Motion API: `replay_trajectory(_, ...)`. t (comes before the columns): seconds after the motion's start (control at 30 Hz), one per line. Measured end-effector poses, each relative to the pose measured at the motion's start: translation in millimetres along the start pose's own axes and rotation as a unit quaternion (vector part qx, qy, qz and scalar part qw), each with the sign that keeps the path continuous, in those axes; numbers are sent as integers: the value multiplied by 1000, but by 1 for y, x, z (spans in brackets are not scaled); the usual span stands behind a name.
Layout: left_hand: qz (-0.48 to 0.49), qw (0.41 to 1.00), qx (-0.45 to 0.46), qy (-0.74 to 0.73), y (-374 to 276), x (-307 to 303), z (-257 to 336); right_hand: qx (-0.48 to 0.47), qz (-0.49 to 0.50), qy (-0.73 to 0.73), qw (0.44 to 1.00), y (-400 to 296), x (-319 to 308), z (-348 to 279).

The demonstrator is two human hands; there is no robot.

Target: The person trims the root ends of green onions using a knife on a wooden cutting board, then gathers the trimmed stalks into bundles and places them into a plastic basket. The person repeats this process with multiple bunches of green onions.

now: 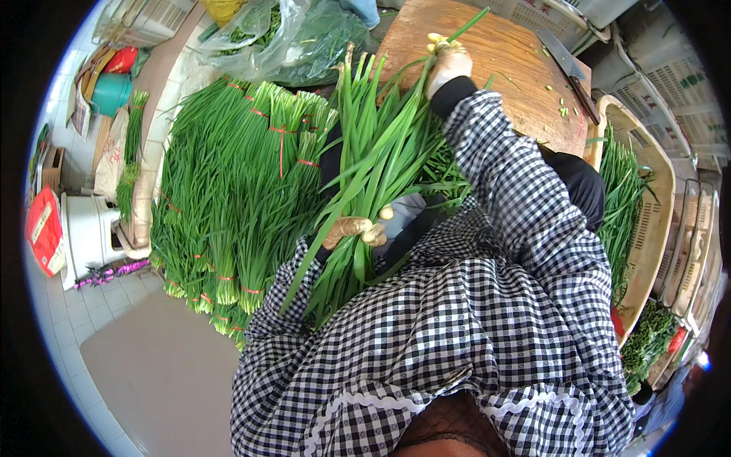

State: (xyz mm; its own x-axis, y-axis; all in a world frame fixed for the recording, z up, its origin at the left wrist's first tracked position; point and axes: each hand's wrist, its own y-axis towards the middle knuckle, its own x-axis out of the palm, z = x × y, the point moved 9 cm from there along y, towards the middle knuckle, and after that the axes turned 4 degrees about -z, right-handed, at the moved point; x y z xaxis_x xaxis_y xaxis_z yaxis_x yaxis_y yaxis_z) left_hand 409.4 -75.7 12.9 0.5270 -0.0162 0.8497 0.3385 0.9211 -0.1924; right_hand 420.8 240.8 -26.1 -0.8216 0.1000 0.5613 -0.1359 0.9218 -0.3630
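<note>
A loose bunch of broad, flat-leaved greens (374, 148) is in my left hand (351, 230), whose fingers wrap around its lower part. The stem ends point away from me, and the leaf tips hang over my sleeve. My right hand (450, 61) grips a few green stalks (472, 24) above the near left part of a wooden board (491, 51). Pale yellow finger covers show on both hands. Beside the held bunch, on the left, lies a large pile of Chinese chive bundles (245, 165) tied with red bands.
A kitchen knife (571, 71) lies at the board's right edge among cut green bits. Right of me stands a cream plastic crate (651, 211) holding greens. Clear plastic bags (297, 43) lie beyond the pile. A white stool (88, 234) stands at left.
</note>
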Motion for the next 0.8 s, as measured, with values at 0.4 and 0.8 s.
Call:
replay_trajectory(0.4,-111,993,-27,17,-25,-23,2,-159,-435,-731,501,8,-86,-130)
replay_trajectory(0.8,-108,970,-75,202,-55,-21,25,235,-209,-66,947,1,-40,-76)
